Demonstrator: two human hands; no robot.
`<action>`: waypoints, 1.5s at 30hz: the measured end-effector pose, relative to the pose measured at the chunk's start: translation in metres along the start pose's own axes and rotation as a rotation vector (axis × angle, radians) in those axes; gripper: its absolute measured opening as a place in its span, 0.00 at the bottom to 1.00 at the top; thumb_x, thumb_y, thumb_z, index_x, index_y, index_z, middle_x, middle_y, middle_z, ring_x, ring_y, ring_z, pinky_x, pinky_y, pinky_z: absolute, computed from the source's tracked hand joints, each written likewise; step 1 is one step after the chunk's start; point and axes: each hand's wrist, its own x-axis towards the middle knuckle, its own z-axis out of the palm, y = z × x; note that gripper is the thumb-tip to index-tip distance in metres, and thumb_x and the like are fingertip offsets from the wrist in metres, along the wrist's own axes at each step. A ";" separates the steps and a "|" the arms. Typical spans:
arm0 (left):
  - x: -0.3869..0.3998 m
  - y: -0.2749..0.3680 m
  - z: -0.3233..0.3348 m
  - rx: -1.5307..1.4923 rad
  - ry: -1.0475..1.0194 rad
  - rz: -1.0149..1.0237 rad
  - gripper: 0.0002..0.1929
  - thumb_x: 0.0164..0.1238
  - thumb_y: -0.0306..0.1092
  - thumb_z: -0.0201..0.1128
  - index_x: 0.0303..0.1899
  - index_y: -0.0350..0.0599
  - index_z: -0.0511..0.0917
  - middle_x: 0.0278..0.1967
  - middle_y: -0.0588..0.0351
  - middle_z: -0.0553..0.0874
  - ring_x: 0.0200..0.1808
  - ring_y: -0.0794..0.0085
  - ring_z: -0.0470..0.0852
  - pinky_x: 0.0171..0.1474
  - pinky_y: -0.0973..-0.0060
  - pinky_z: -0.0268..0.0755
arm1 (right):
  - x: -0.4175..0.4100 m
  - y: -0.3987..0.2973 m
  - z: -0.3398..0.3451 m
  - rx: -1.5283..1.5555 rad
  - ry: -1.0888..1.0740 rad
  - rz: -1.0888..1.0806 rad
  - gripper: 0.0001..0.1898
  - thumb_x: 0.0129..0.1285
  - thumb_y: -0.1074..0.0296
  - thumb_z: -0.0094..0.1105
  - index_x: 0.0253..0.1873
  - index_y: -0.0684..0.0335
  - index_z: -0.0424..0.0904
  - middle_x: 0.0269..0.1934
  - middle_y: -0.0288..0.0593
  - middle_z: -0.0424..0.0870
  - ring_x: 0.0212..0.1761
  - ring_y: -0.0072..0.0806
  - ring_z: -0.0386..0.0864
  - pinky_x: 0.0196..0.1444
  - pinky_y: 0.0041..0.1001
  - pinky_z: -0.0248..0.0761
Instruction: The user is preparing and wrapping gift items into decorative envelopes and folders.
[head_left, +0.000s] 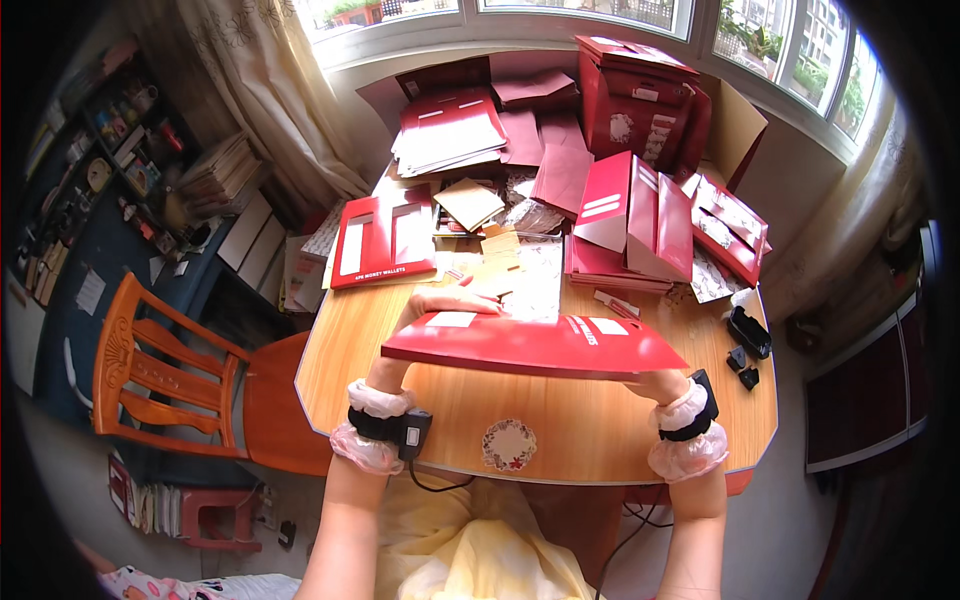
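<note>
A red cardboard sleeve with white panels and printed lettering is raised, tilted, above the front of the table. My left hand reaches behind its left end, and the fingers lie at its far edge. Under the sleeve's right end is my right hand; its fingers are hidden by the cardboard. Both wrists wear black straps with small devices between pale scrunchies. Beyond the left hand lie a patterned white sheet and small tan paper pieces. A round floral paper cutout lies near the table's front edge.
On the wooden table, a red window-cut sleeve lies left and folded red cartons stand right. A tall red box and stacked red cards are behind. Black parts lie right. A wooden chair stands left.
</note>
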 end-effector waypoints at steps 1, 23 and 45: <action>0.003 0.008 0.004 -0.055 0.018 -0.042 0.16 0.66 0.35 0.66 0.49 0.31 0.86 0.50 0.49 0.90 0.52 0.67 0.87 0.65 0.69 0.75 | -0.002 -0.003 -0.005 -0.015 0.001 0.004 0.22 0.61 0.79 0.63 0.61 0.65 0.77 0.55 0.51 0.83 0.59 0.49 0.79 0.62 0.36 0.73; -0.002 -0.050 -0.011 -0.253 -0.117 -0.597 0.26 0.58 0.28 0.80 0.58 0.40 0.80 0.51 0.57 0.88 0.50 0.75 0.86 0.53 0.73 0.83 | 0.023 -0.053 -0.018 0.281 -0.251 0.435 0.17 0.71 0.79 0.51 0.63 0.68 0.76 0.45 0.43 0.85 0.48 0.31 0.82 0.50 0.30 0.76; 0.001 -0.051 -0.002 -0.242 -0.034 -0.685 0.25 0.58 0.36 0.80 0.57 0.41 0.82 0.48 0.58 0.89 0.49 0.76 0.85 0.52 0.74 0.78 | 0.022 -0.031 0.000 0.632 -0.109 0.543 0.24 0.70 0.78 0.60 0.70 0.64 0.70 0.57 0.36 0.82 0.54 0.20 0.80 0.53 0.27 0.79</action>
